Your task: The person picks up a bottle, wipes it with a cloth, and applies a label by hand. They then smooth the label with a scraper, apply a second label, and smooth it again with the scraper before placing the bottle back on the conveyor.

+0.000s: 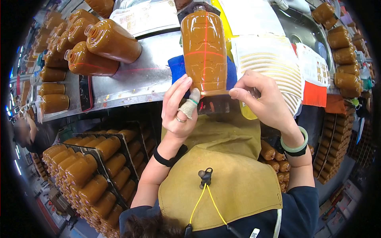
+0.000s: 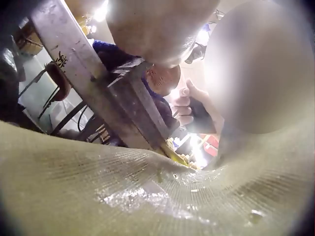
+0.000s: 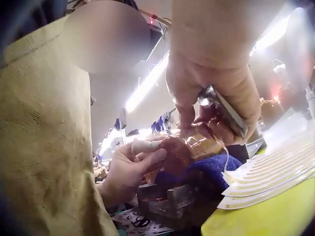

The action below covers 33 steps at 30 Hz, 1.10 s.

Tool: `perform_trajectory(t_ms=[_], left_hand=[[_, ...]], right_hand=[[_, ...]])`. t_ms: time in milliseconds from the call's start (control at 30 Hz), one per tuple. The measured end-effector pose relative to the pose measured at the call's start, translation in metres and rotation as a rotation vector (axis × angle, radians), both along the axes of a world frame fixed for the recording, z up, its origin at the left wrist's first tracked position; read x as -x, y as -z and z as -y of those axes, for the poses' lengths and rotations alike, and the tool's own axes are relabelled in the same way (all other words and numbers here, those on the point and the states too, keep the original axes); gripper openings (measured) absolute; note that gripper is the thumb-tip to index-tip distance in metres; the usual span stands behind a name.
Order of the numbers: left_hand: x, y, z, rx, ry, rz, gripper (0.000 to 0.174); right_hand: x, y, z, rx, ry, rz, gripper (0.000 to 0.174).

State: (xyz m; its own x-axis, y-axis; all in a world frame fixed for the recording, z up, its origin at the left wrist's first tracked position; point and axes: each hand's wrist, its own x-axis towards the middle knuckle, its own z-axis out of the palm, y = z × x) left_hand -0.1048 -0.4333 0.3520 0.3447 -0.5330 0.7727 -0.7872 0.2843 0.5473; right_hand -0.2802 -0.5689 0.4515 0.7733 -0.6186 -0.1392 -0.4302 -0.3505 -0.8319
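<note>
A brown glass bottle (image 1: 204, 43) lies with its neck away from me over a blue cloth (image 1: 176, 69), red light lines crossing it. My left hand (image 1: 174, 113) rests extended fingers against the lower left of the bottle. One finger wears a cloth finger cot (image 1: 189, 108) with a green band, close to the base. At the base's right corner my right hand (image 1: 266, 97) brings thumb and index together, beside a thin gold band (image 1: 214, 93). Its curled fingers hold a flat shiny tool (image 3: 226, 113) in the right wrist view. A thin strip (image 3: 225, 160) hangs below that hand.
Sheets with gold stripes (image 1: 270, 63) lie on the right, over an orange-red sheet (image 1: 315, 94). Two brown bottles (image 1: 113, 41) lean on the metal tabletop (image 1: 154, 55) at left. A phone (image 1: 85, 93) lies near the edge. Racks of bottles (image 1: 87, 170) stand below left.
</note>
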Motion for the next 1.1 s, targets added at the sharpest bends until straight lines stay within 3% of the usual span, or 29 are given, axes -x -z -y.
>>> perform_trajectory(t_ms=[33, 67, 233, 300, 367, 433, 567, 633, 767, 800, 900, 933, 1033, 1100], left_hand=[[0.0, -0.003, 0.001, 0.014, -0.015, 0.064, 0.042], [0.006, -0.009, 0.0, -0.05, -0.095, 0.047, 0.028], [0.009, -0.016, 0.005, -0.009, -0.176, 0.237, 0.02], [0.003, -0.023, 0.007, -0.074, -0.006, 0.132, 0.03], [0.001, -0.009, 0.009, 0.013, -0.037, 0.097, 0.068], [0.006, -0.001, 0.001, -0.098, -0.011, -0.268, 0.062], [0.008, 0.004, 0.001, 0.043, -0.014, -0.215, 0.041], [0.013, -0.01, 0.0, -0.09, -0.184, 0.001, 0.029], [0.012, -0.011, -0.003, -0.112, -0.155, 0.248, 0.042], [0.01, -0.008, -0.002, -0.11, -0.068, 0.135, 0.054], [-0.001, -0.006, 0.009, 0.032, -0.009, 0.132, 0.064], [0.005, -0.009, 0.007, -0.048, -0.067, 0.008, 0.072], [0.0, 0.008, 0.002, 0.002, 0.009, -0.136, 0.056], [0.003, 0.006, -0.003, -0.013, -0.018, -0.134, 0.051]], right_hand=[[0.0, 0.001, 0.001, 0.002, 0.0, 0.0, 0.017], [0.001, 0.002, 0.001, 0.001, -0.002, -0.014, 0.018], [0.001, 0.003, 0.002, -0.003, -0.001, -0.012, 0.019], [-0.002, 0.001, 0.0, -0.061, 0.006, -0.035, 0.02], [-0.003, 0.0, 0.001, -0.05, 0.004, -0.036, 0.02], [-0.003, 0.003, 0.0, -0.043, 0.003, -0.039, 0.02], [0.0, 0.014, 0.0, 0.006, 0.011, 0.076, 0.015], [0.001, 0.014, 0.0, 0.02, 0.021, 0.087, 0.015], [0.001, 0.015, 0.001, 0.005, 0.02, 0.072, 0.015], [0.0, 0.015, 0.001, 0.009, 0.021, 0.075, 0.015], [-0.002, 0.012, -0.003, -0.002, 0.021, 0.105, 0.015], [-0.002, 0.008, -0.002, -0.001, 0.023, 0.106, 0.015], [-0.004, 0.004, -0.002, -0.051, -0.001, 0.01, 0.02], [-0.002, 0.014, -0.005, 0.017, 0.02, 0.119, 0.015]])
